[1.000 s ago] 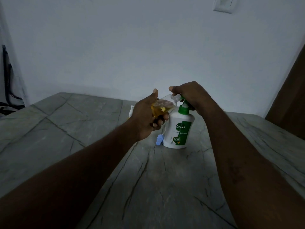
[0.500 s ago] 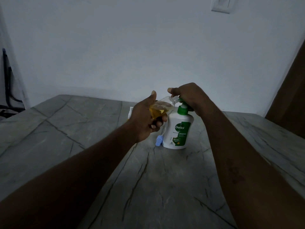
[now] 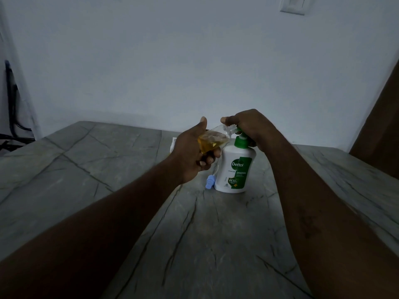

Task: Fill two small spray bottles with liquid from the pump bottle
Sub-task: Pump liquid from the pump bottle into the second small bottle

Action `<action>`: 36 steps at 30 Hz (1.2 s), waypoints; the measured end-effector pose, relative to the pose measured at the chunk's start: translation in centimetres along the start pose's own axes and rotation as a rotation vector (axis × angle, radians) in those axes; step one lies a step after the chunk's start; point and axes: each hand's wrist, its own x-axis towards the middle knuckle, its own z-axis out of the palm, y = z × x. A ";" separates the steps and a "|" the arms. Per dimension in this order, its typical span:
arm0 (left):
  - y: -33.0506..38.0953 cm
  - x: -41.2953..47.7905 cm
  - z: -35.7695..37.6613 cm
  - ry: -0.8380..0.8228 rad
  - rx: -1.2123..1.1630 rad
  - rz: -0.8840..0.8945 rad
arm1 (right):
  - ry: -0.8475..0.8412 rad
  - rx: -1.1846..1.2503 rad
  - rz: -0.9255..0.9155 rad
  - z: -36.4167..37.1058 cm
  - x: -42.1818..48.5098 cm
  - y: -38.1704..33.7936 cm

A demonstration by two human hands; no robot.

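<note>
A white pump bottle (image 3: 235,169) with a green label and green pump collar stands on the grey marbled table (image 3: 194,234). My left hand (image 3: 190,152) grips a small clear spray bottle (image 3: 212,140), tilted with its open neck at the pump's spout; amber liquid fills its lower part. My right hand (image 3: 248,126) is curled over the pump head, hiding it. A blue spray cap (image 3: 210,182) with its thin tube lies on the table at the pump bottle's left foot.
A white object (image 3: 173,145) shows partly behind my left hand. A white wall rises behind the table, with a switch plate (image 3: 292,5) at top right. Dark cables (image 3: 13,108) hang at far left; a brown panel (image 3: 384,117) stands at right.
Both hands keep their hold at the pump. The view shifts slightly, so the hands and bottles sit a little lower in the picture. The liquid level looks about the same.
</note>
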 end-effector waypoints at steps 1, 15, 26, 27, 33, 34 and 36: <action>0.0 0.0 0.0 0.003 0.005 0.001 | 0.002 -0.001 -0.003 0.0 0.0 0.1; 0.1 0.1 0.2 -0.019 -0.019 0.017 | 0.060 -0.027 -0.083 -0.4 -0.3 -0.4; -0.2 0.0 0.2 0.009 -0.006 -0.001 | 0.017 -0.009 0.008 -0.1 -0.3 -0.1; -0.1 -0.1 0.2 0.009 -0.006 0.001 | 0.028 -0.015 0.002 -0.1 -0.3 -0.1; 0.1 0.1 0.2 -0.012 -0.016 0.020 | 0.062 -0.039 -0.063 -0.6 -0.1 -0.5; 0.0 0.1 0.2 -0.013 -0.012 0.018 | 0.053 -0.024 -0.053 -0.6 -0.1 -0.5; 0.1 0.0 0.2 -0.015 -0.014 0.017 | 0.028 0.004 -0.021 -0.5 -0.1 -0.4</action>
